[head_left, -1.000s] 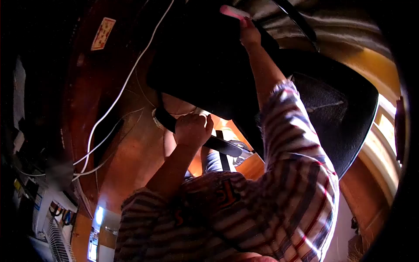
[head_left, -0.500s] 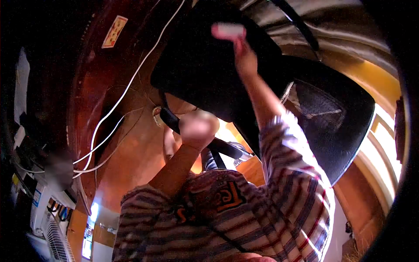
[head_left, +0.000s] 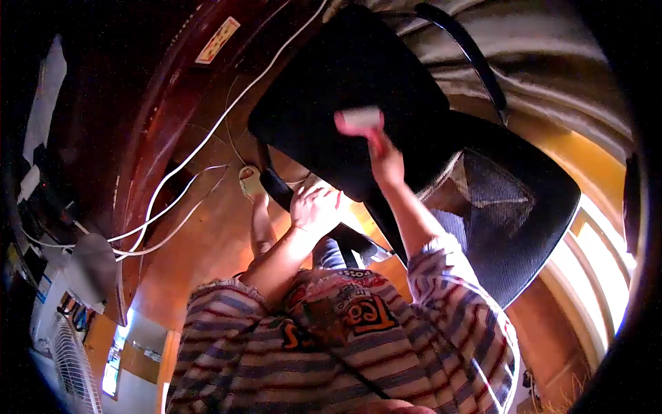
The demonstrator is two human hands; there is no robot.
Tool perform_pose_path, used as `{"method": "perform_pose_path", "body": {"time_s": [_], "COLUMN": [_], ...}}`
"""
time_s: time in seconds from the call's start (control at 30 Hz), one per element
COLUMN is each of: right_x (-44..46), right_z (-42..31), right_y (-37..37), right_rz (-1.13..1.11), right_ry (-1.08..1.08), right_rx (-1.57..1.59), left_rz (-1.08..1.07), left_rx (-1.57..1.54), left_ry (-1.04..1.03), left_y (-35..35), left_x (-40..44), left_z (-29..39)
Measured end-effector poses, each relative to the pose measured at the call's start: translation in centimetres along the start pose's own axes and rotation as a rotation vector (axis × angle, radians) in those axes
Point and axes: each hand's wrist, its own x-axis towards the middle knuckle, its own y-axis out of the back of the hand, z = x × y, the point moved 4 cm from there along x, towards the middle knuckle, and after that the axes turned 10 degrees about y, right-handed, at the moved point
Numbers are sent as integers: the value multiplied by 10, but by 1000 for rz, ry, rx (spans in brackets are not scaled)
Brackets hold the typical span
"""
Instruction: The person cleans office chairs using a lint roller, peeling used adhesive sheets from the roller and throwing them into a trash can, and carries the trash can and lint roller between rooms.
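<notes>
A black office chair has a dark seat (head_left: 310, 103) and a mesh backrest (head_left: 510, 207). My right hand (head_left: 387, 164) is closed round the handle of a pink lint roller (head_left: 360, 120), whose pale roll lies over the seat. Lower and to the left, my left hand (head_left: 316, 208) rests on the chair's black armrest (head_left: 277, 188), near the seat edge. Its fingers curl over the armrest.
White cables (head_left: 207, 141) run down the left beside a dark red wooden furniture piece (head_left: 155, 103). A white fan (head_left: 76, 359) stands at the lower left. Grey-brown fabric (head_left: 538, 83) hangs at the upper right. Below is a wooden floor (head_left: 200, 241).
My right hand has moved with the lint roller from the seat's far side down toward its middle. The camera view has shifted slightly. My left hand stays at the armrest.
</notes>
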Motion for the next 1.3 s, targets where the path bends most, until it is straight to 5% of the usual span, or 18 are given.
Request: {"method": "perform_pose_path", "body": {"time_s": [0.17,0.3,0.37,0.4,0.43,0.5,0.57,0.7,0.77,0.83,0.97,1.0,1.07,1.1,1.13,1.23,1.3], "right_x": [199,146,63,14,-31,-84,-69,98,179,218,118,77,-2,-30,-40,38,130], "right_z": [-87,-50,5,42,58,53,80,-49,-89,-92,-47,-11,44,55,56,28,-25], "right_y": [-24,-52,-47,-43,-28,2,-8,-11,-34,-63,-59,-53,-26,-11,0,12,19], "right_rz": [195,0,-7,-68,-229,-283,-108,88,24,15,-8,-69,-206,-253,-45,105,225], "right_ry": [274,50,61,88,-70,-83,242,276,234,279,179,135,103,131,391,377,389], "right_rx": [9,-164,-188,-183,-332,-277,-222,-107,-207,-266,-168,-211,-325,-379,-254,-249,-196], "left_rz": [-187,-182,84,89,-32,55,-44,-134,-261,-168,-226,-15,-31,-48,-81,94,-151], "left_rx": [158,167,207,-95,104,-83,-42,128,222,125,192,58,-37,-36,-22,-74,142], "left_ry": [20,32,-107,-11,10,42,93,68,66,105,70,47,95,108,108,11,40], "left_y": [4,1,8,16,-3,0,-3,0,1,-7,4,-1,-1,-2,-2,2,8], "left_x": [8,6,6,9,2,-1,-3,1,5,4,6,0,0,-1,0,2,6], "left_z": [8,7,12,15,3,0,0,4,7,3,9,5,2,2,2,2,10]}}
